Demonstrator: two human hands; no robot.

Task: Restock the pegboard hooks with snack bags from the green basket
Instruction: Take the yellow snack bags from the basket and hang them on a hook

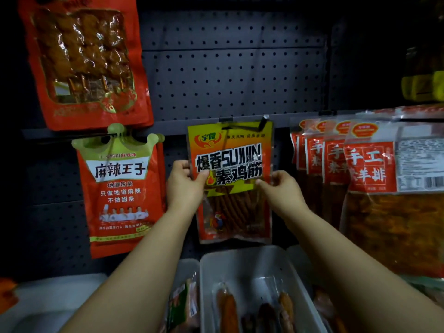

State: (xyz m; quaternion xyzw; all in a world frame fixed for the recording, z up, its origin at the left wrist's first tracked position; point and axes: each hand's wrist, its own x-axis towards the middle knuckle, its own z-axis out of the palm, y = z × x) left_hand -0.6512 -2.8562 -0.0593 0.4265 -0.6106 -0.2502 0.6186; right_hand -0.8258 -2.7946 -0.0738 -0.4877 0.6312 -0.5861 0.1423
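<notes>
Both hands pinch one orange snack bag: left hand on its left edge, right hand on its right edge. The bag's top hangs at the pegboard hook.

Dim light; dark perforated back panel; white bins below.

Both bare forearms raised, left hand and right hand in pinching grip

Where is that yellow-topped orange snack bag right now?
The yellow-topped orange snack bag hangs mid-frame at a pegboard hook, held between left hand and right hand.
</notes>
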